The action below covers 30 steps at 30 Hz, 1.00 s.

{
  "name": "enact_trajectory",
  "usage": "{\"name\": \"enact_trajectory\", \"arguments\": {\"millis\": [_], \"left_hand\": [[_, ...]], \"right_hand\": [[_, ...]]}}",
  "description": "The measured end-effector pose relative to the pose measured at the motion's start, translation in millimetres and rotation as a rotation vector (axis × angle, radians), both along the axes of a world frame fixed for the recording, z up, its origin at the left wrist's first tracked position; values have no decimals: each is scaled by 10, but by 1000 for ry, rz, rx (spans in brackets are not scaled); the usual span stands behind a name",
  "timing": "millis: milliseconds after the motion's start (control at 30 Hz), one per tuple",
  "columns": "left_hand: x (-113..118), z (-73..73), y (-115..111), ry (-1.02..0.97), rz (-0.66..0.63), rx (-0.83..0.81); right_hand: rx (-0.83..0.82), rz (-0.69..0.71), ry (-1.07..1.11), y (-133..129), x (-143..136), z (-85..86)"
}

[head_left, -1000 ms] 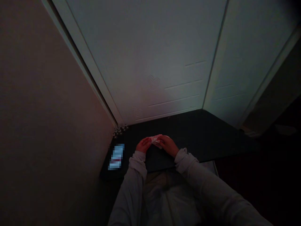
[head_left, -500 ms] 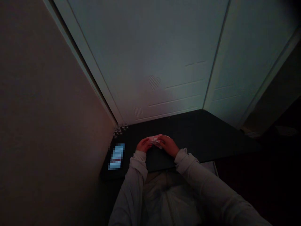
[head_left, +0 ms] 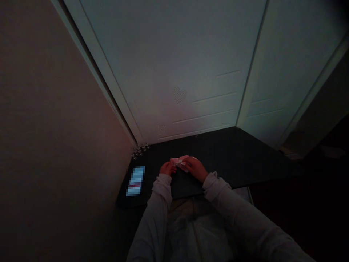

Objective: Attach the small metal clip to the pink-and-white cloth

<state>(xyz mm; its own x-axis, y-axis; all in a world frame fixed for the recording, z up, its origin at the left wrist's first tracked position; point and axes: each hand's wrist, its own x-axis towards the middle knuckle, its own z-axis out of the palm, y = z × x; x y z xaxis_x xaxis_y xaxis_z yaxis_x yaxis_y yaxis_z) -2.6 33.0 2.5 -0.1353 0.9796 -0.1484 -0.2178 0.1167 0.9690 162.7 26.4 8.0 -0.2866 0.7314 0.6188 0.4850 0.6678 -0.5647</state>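
A small pink folded piece (head_left: 178, 160), perhaps paper or cloth, is between my two hands above the dark table (head_left: 218, 156). My left hand (head_left: 167, 168) is closed at its left edge, fingers bent against it. From the right, my right hand (head_left: 195, 168) grips the piece, with its fingers over the top. A whitish bit shows near the fingertips, too small to make out. The light is dim, and the exact finger contact is hard to see.
A phone with a lit, blurred screen (head_left: 135, 181) lies at the table's left. Several small shiny objects (head_left: 139, 150) stand in the back left corner. Behind the table rises a white panel (head_left: 177, 54) with embossed hearts; a wall (head_left: 68, 127) is at the left.
My left hand has shifted slightly to the right, and its fingers are drawn in a little at the pink piece's edge. My right hand has hardly moved.
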Motion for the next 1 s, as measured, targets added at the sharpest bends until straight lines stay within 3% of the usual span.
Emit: {"name": "enact_trajectory", "arguments": {"millis": [100, 300, 433, 633, 733, 1000], "left_hand": [[-11, -11, -1, 19, -29, 14], [-44, 68, -104, -192, -62, 43], [-41, 96, -111, -232, -76, 40], [-7, 23, -9, -16, 2, 5], [2, -3, 10, 102, -22, -7], [-8, 23, -14, 83, -43, 10]], "right_hand": [[-4, -1, 3, 2, 3, -6], [-27, 15, 24, 14, 11, -9], [-40, 13, 27, 18, 9, -14], [-28, 5, 10, 18, 3, -25], [-30, 3, 14, 17, 4, -27], [-40, 3, 15, -3, 9, -7]]}}
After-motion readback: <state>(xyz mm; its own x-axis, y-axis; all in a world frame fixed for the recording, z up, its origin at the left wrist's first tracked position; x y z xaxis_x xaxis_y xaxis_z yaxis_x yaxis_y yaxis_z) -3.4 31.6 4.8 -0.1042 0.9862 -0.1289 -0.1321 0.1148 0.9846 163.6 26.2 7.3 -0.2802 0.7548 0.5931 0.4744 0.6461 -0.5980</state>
